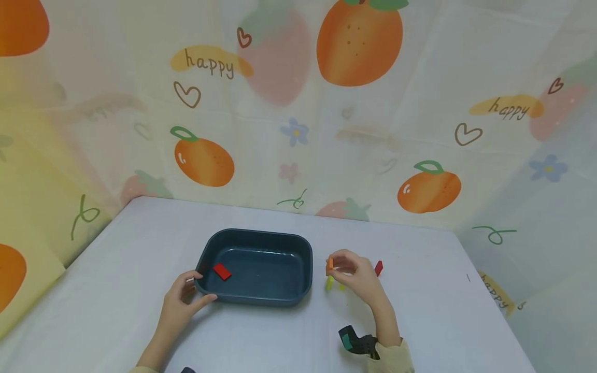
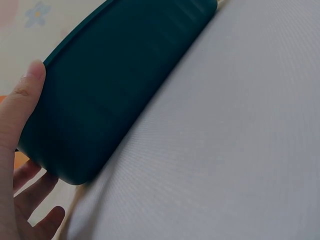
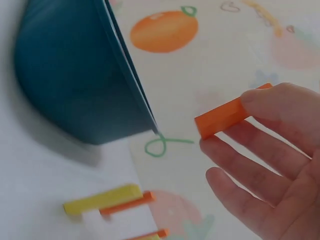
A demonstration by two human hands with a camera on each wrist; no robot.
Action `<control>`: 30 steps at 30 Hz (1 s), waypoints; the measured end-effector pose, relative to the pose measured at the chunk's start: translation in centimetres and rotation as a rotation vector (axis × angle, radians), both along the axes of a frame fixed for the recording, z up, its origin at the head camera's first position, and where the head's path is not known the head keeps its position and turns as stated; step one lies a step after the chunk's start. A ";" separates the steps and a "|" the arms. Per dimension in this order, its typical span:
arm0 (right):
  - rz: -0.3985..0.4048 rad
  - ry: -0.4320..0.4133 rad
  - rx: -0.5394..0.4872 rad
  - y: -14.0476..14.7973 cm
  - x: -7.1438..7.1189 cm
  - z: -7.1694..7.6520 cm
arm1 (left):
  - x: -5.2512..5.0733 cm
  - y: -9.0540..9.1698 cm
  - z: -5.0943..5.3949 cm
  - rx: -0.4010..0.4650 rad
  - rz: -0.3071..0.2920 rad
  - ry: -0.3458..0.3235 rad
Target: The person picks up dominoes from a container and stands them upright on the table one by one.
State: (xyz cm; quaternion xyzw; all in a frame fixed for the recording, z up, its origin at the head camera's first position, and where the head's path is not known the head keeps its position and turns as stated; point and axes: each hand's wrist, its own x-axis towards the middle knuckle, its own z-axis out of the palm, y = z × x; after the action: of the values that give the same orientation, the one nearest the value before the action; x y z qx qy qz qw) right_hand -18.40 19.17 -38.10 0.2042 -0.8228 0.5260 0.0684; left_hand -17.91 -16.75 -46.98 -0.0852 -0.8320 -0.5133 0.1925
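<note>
A dark teal basin (image 1: 261, 298) stands on the white table. My left hand (image 1: 182, 298) grips its near left corner, the thumb along the front wall and the fingers at the left side, as the left wrist view of the basin (image 2: 115, 85) also shows. Inside it, near the left end, lies a flat red block (image 1: 222, 271). Just right of the basin, my right hand (image 1: 356, 274) pinches an orange rectangular block (image 3: 220, 117) between thumb and fingers, raised above the table. Below that hand are a yellow block (image 3: 102, 200) and a thin orange block (image 3: 127, 204).
Beyond my right hand is another red block (image 1: 378, 268), partly hidden by it. A fruit-printed cloth (image 1: 289, 155) hangs behind the white table (image 1: 280, 342). A dark wrist device (image 1: 356, 342) sits by my right sleeve.
</note>
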 end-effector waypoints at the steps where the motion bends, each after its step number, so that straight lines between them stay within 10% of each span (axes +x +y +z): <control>1: -0.009 -0.011 0.002 0.2 0.1 0.0 | 0.1 0.1 0.2 -0.003 0.000 0.001; 30: -0.261 -0.254 0.121 9.0 -0.1 -4.0 | -0.1 -0.1 -0.3 0.004 -0.004 -0.012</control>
State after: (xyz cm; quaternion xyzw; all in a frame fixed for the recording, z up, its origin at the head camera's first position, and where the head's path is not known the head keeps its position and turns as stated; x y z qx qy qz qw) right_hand -18.47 28.20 -42.11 0.0312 -0.8744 0.4838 0.0192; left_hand -18.03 -16.88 -47.24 -0.0832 -0.8319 -0.5159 0.1866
